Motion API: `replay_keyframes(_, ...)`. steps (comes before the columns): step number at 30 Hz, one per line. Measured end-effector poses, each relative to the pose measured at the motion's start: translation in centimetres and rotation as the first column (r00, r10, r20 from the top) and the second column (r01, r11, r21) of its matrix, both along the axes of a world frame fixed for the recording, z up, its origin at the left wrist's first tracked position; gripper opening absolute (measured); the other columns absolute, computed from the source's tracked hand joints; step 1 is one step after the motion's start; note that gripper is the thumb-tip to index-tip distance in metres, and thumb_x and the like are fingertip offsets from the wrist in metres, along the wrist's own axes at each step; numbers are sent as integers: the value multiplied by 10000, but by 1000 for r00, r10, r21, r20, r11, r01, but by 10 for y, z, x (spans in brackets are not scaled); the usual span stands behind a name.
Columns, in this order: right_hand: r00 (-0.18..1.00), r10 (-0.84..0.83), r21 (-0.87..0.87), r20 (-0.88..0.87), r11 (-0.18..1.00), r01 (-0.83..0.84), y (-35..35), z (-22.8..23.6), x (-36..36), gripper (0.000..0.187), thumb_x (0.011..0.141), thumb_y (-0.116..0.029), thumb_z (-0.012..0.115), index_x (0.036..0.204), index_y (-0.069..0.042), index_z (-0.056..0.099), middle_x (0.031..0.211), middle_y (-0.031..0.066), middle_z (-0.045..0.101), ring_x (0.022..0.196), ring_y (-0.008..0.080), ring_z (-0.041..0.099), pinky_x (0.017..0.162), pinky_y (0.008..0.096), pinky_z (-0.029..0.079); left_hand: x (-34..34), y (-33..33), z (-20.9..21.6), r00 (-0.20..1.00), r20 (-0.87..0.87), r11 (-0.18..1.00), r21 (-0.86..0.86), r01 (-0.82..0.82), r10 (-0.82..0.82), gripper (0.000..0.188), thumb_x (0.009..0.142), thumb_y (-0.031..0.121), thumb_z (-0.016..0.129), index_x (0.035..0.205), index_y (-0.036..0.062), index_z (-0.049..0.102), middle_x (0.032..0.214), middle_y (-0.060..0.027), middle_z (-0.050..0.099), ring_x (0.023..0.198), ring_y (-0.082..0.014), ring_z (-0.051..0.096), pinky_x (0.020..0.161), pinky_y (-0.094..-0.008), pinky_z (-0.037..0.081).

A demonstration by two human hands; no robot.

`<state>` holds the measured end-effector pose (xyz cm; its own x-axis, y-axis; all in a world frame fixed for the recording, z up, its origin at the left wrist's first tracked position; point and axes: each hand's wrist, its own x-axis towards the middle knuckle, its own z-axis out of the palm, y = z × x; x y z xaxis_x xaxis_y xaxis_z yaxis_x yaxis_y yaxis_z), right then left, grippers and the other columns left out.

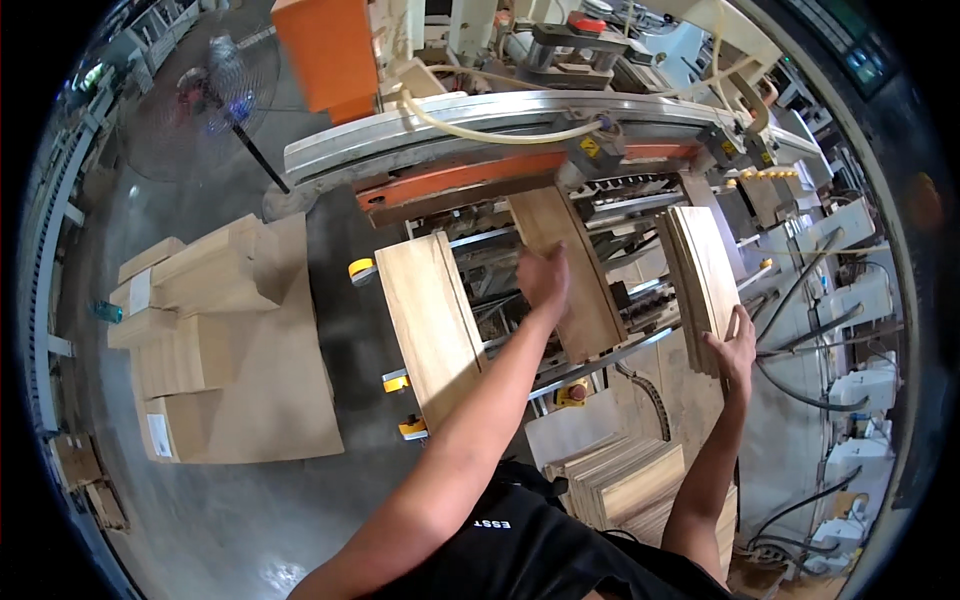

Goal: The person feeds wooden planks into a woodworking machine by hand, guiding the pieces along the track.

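A brown wooden board [574, 270] lies across the metal rails of a machine, in the middle. My left hand [544, 282] is at its left edge, fingers curled against it and partly hidden. Farther right, a stack of thin wooden boards [705, 265] stands on the machine. My right hand [733, 350] grips this stack near its close end, thumb on the left and fingers on the right. To the left of my left hand, a pale stack of boards [428, 320] rests on the rails, partly covered by my left forearm.
Piled boards [625, 480] sit close to my body at the lower right. On the floor at left, stacked wooden pieces [195, 360] lie on a cardboard sheet [290, 400]. A fan [215, 95] stands beyond. A metal beam [480, 115] with a hose [480, 138] crosses behind the boards.
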<state>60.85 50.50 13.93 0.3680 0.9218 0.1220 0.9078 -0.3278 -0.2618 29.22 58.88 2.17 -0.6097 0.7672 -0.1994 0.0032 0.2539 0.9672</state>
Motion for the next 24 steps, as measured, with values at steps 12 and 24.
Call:
replay_keyframes(12,906,422,476,-42,805,-353,-19,-48,-130,181,785,-161,708,860,0,675,838,149,678,789,304,658,710,366,506,-7,1,2,994,112,1000,9,-19,18,392,769,265,725,981,-38,595,987,-225,663,952,-372,640,807,-434,491)
replay_keyframes(24,992,102,113,-73,989,-94,30,-90,-141,214,798,-296,643,827,-92,699,793,135,683,779,358,649,669,472,488,-7,1,16,982,-171,987,-128,-99,76,451,807,330,692,1019,-51,578,970,-255,656,941,-419,630,773,-476,488)
